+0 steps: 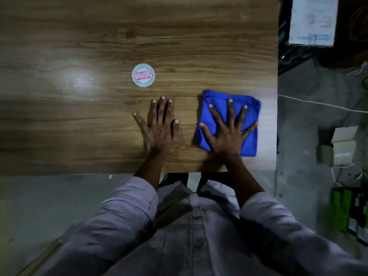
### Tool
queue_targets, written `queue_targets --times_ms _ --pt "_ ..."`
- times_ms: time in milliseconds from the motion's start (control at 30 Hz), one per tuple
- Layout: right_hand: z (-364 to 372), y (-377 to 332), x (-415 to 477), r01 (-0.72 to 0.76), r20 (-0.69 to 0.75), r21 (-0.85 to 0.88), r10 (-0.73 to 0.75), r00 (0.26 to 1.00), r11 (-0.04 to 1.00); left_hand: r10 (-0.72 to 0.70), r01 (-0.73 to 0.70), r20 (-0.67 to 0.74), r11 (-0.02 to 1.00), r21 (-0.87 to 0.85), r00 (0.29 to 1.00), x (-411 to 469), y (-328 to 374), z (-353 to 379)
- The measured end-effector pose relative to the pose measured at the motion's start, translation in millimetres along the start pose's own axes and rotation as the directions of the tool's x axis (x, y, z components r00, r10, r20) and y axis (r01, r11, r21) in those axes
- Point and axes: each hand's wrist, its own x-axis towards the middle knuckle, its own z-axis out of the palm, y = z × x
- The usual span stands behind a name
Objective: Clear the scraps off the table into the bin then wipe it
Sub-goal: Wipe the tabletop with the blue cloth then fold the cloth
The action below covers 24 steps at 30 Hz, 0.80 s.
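- The wooden bench (79, 126) fills the upper left of the head view. Its near edge runs across the middle and its right edge meets the floor (298, 136).
- The blue cloth (251, 142), folded into a rough square, lies flat on the bench near its right front corner.
- The right hand (225, 134) lies palm down on the cloth with its fingers straight and fanned wide. It presses on the fabric and grips nothing, and every fingertip stays within the cloth's outline.
- The left hand (159, 130) rests palm down on bare wood just left of the cloth, without touching it. Its fingers are straight, with the middle three close together and the thumb and little finger spread, and it holds nothing.
- A round sticker (143, 75), pale blue with a red stamp-like print, sits flat on the bench just beyond the left fingertips and apart from them.
- A soft patch of glare (77, 78) shines on the wood to the left of the sticker, with a tiny pale speck (91, 100) just below it.
- Grey sleeves, left (127, 206) and right (274, 216), are pushed up to the forearms, and a buttoned grey shirt (199, 226) fills the bottom of the view.
- On the floor to the right are an open cardboard box (338, 148), a white cable (318, 103) and some green packs (340, 208).
- A white box (312, 20) stands at the top right.
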Motion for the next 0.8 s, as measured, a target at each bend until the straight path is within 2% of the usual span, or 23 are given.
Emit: queue_targets --times_ms 100,200,300,367,467,633,700,800 --pt "-7 14 39 -0.104 0.0 0.01 0.104 0.995 0.995 0.002 -0.002 -0.015 1.0 -0.013 1.0 -1 1 0" --pt "-15 -9 100 -0.174 -0.005 0.072 0.175 0.985 0.982 0.002 -0.003 -0.031 1.0 -0.031 1.0 -1 0 -1" --pt "-11 -60 130 -0.082 -0.003 0.083 0.082 0.997 0.993 -0.004 0.0 -0.062 0.998 -0.066 0.998 -1 0 -1" --pt "-4 -86 116 0.042 -0.017 0.041 -0.041 0.999 0.998 -0.044 0.032 -0.104 0.993 -0.113 0.994 4 1 -3" --pt "5 -86 54 0.185 -0.017 0.001 -0.185 0.983 0.983 -0.072 0.056 -0.139 0.992 -0.115 0.988 28 3 -8" --pt "11 -25 -68 0.221 0.037 -0.024 -0.22 0.975 0.975 -0.075 0.065 -0.107 0.994 -0.093 0.991 55 1 -12" --pt "9 -10 -72 0.229 0.067 -0.05 -0.225 0.972 0.972 -0.08 0.072 -0.09 0.994 -0.088 0.993 55 3 -14" --pt "2 -22 -24 0.071 0.043 -0.019 -0.07 0.997 0.997 -0.088 0.078 -0.089 0.991 -0.104 0.992 56 2 -15"
